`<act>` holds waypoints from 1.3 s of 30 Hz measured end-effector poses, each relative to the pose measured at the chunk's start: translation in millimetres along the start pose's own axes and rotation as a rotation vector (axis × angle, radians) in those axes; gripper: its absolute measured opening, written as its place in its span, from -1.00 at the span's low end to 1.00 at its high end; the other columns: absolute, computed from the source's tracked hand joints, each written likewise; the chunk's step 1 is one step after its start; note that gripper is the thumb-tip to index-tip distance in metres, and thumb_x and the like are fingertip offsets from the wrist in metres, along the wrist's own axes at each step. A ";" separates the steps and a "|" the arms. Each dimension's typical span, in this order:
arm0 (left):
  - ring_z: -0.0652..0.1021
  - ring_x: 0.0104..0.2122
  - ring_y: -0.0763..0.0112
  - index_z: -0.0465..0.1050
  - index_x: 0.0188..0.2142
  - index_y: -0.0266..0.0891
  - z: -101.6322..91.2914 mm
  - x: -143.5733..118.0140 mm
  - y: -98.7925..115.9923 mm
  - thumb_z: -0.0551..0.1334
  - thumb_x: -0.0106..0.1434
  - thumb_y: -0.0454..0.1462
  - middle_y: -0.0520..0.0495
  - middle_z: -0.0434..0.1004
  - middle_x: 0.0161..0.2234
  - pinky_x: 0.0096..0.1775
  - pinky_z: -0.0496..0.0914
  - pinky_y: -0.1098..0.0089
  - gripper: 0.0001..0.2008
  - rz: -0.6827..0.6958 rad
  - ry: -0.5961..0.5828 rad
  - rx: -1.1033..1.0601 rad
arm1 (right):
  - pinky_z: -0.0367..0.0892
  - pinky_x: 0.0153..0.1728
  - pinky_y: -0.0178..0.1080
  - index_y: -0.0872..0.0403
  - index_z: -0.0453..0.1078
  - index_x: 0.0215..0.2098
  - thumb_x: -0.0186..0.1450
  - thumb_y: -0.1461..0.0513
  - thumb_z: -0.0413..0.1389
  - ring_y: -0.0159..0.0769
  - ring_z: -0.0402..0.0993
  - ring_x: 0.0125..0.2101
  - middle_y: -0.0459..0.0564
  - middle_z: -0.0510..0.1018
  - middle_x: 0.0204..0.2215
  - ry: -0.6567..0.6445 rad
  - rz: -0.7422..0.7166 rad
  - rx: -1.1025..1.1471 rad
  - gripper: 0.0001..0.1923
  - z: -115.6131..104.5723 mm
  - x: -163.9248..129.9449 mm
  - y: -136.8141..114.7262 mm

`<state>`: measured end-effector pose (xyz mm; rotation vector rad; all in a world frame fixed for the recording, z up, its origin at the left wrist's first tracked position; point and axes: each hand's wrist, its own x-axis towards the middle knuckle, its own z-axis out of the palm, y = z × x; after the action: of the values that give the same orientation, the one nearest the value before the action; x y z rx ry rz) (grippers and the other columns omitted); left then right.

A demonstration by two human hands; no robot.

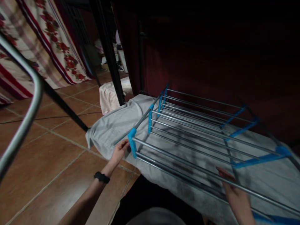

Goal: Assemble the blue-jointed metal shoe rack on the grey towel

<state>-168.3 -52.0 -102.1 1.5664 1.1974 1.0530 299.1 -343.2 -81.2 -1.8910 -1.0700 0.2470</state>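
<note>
A rack of metal rods with blue plastic joints (pixel 132 142), which looks like a folding clothes rack, lies across a grey cloth (pixel 110 128). My left hand (pixel 121 149), below a dark wristband, has its fingers curled against the near left blue joint; the fingertips are partly hidden behind it. On the right, my right hand (pixel 232 187) reaches in among the near rods, and one rod crosses in front of it. Its fingers look extended and somewhat apart, without a visible grip on a rod.
A bent metal tube (pixel 35 90) rises close by on the left. Dark frame legs (pixel 109 56) stand beyond the cloth. Tiled floor (pixel 58 150) with a thin cable lies left. A floral curtain (pixel 58 40) and a striped cloth (pixel 107 98) are farther back. Dark red fabric (pixel 187 68) hangs behind.
</note>
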 end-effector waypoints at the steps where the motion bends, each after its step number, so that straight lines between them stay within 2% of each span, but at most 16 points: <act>1: 0.61 -0.26 0.10 0.54 -0.13 -0.30 -2.7 -14.6 1.5 0.26 0.16 0.08 -0.21 0.64 -0.24 -0.11 0.51 0.10 -0.49 -0.037 0.027 -0.052 | 0.37 0.10 0.03 0.06 0.48 -0.03 0.33 -0.09 0.02 -0.01 0.47 0.01 0.11 0.55 -0.05 -0.045 -0.058 -0.053 -0.52 11.1 -11.8 -7.9; 3: 0.61 -0.23 0.15 0.53 -0.09 -0.30 -1.8 -37.7 8.3 0.29 0.17 0.07 -0.20 0.64 -0.20 -0.07 0.49 0.15 -0.49 -0.105 0.096 -0.190 | 0.35 0.11 0.02 0.06 0.45 0.03 0.42 -0.03 -0.07 -0.05 0.46 0.01 0.11 0.54 -0.03 -0.141 -0.199 -0.140 -0.55 37.3 -30.0 -28.1; 6: 0.60 -0.16 0.18 0.54 -0.10 -0.29 9.6 -54.3 25.1 0.31 0.18 0.07 -0.20 0.63 -0.15 -0.01 0.46 0.20 -0.50 -0.140 0.178 -0.343 | 0.32 0.12 -0.01 0.05 0.34 0.15 0.51 0.08 -0.18 -0.12 0.41 0.07 0.07 0.49 0.06 -0.288 -0.416 -0.220 -0.59 76.3 -44.0 -65.4; 9: 0.60 -0.15 0.16 0.54 -0.12 -0.29 23.8 -54.1 41.8 0.24 0.23 0.13 -0.19 0.63 -0.18 -0.01 0.45 0.19 -0.47 -0.136 0.160 -0.384 | 0.30 0.10 0.00 0.08 0.28 0.19 0.54 0.18 -0.21 -0.13 0.41 0.04 0.08 0.48 0.05 -0.363 -0.578 -0.364 -0.62 103.0 -47.9 -100.8; 12: 0.60 -0.15 0.12 0.56 -0.15 -0.30 35.9 -47.8 52.6 0.10 0.27 0.21 -0.20 0.64 -0.25 -0.03 0.44 0.19 -0.37 -0.129 0.110 -0.343 | 0.32 0.05 0.00 0.11 0.29 0.18 0.54 0.22 -0.16 -0.10 0.45 -0.05 0.10 0.50 -0.02 -0.384 -0.631 -0.538 -0.66 117.1 -46.3 -124.1; 15: 0.59 -0.18 0.13 0.56 -0.22 -0.29 45.9 -43.0 57.7 -0.09 0.30 0.26 -0.20 0.63 -0.30 -0.09 0.45 0.22 -0.27 -0.089 0.069 -0.260 | 0.38 -0.10 -0.09 0.09 0.34 0.11 0.52 0.25 -0.11 -0.12 0.48 -0.14 0.09 0.52 -0.09 -0.406 -0.646 -0.658 -0.72 124.2 -41.4 -134.1; 19: 0.55 -0.27 0.20 0.50 -0.33 -0.25 55.0 -41.2 61.3 -0.30 0.32 0.25 -0.17 0.59 -0.34 -0.18 0.43 0.25 -0.19 -0.042 0.094 -0.145 | 0.37 -0.22 -0.20 0.06 0.38 0.01 0.52 0.27 -0.13 -0.19 0.50 -0.22 0.05 0.53 -0.17 -0.426 -0.662 -0.645 -0.74 129.0 -35.0 -134.4; 25: 0.52 -0.34 0.21 0.47 -0.36 -0.20 58.8 -42.4 63.4 -0.31 0.34 0.24 -0.13 0.55 -0.38 -0.30 0.40 0.27 -0.24 -0.077 0.097 -0.123 | 0.36 -0.30 -0.26 0.05 0.38 -0.04 0.53 0.26 -0.19 -0.25 0.50 -0.30 0.03 0.53 -0.24 -0.429 -0.680 -0.596 -0.70 134.0 -32.2 -131.1; 27: 0.53 -0.31 0.19 0.48 -0.34 -0.22 54.9 -39.3 59.4 -0.30 0.34 0.22 -0.15 0.56 -0.35 -0.27 0.42 0.25 -0.24 -0.054 0.072 -0.149 | 0.38 -0.27 -0.25 0.04 0.37 -0.02 0.52 0.27 -0.16 -0.23 0.50 -0.28 0.02 0.53 -0.23 -0.406 -0.672 -0.592 -0.73 136.2 -33.2 -132.3; 29: 0.54 -0.27 0.16 0.48 -0.33 -0.24 44.1 -30.4 51.6 -0.29 0.35 0.21 -0.18 0.58 -0.33 -0.19 0.44 0.22 -0.25 -0.029 0.073 -0.121 | 0.39 -0.15 -0.17 0.05 0.35 0.05 0.50 0.28 -0.12 -0.18 0.50 -0.20 0.05 0.53 -0.17 -0.361 -0.678 -0.572 -0.74 136.6 -35.6 -134.1; 31: 0.55 -0.23 0.13 0.48 -0.31 -0.24 25.9 -14.8 40.9 -0.25 0.36 0.16 -0.18 0.58 -0.31 -0.11 0.44 0.19 -0.31 -0.013 0.157 0.036 | 0.36 0.01 -0.08 0.07 0.28 0.17 0.48 0.31 -0.10 -0.12 0.46 -0.06 0.08 0.50 -0.04 -0.312 -0.715 -0.523 -0.67 133.2 -39.7 -135.1; 33: 0.54 -0.17 0.11 0.46 -0.25 -0.24 4.0 5.2 29.3 -0.16 0.37 0.06 -0.20 0.57 -0.25 -0.07 0.44 0.19 -0.45 -0.006 0.280 0.313 | 0.31 0.11 -0.04 0.08 0.22 0.25 0.45 0.37 -0.13 -0.12 0.40 0.05 0.09 0.44 0.08 -0.273 -0.767 -0.467 -0.57 126.1 -46.1 -133.3; 35: 0.52 -0.10 0.04 0.44 -0.22 -0.25 -15.8 24.5 19.0 -0.03 0.30 -0.06 -0.24 0.54 -0.19 -0.05 0.43 0.15 -0.61 -0.011 0.318 0.550 | 0.32 0.11 -0.08 0.06 0.21 0.27 0.41 0.42 -0.16 -0.14 0.38 0.09 0.06 0.41 0.13 -0.223 -0.809 -0.414 -0.50 117.7 -54.9 -127.0; 39: 0.50 -0.10 -0.10 0.46 -0.34 -0.23 -34.2 45.3 5.9 0.13 0.10 -0.24 -0.28 0.51 -0.28 -0.02 0.39 0.04 -0.82 -0.022 0.246 0.709 | 0.43 0.02 -0.20 -0.01 0.27 0.24 0.34 0.44 -0.09 -0.21 0.45 0.03 0.00 0.47 0.08 -0.145 -0.859 -0.358 -0.45 108.9 -75.3 -102.7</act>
<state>-191.6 -3.7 -82.5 1.9738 1.8944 0.8635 134.4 -312.5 -78.9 -1.5406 -2.0143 -0.3254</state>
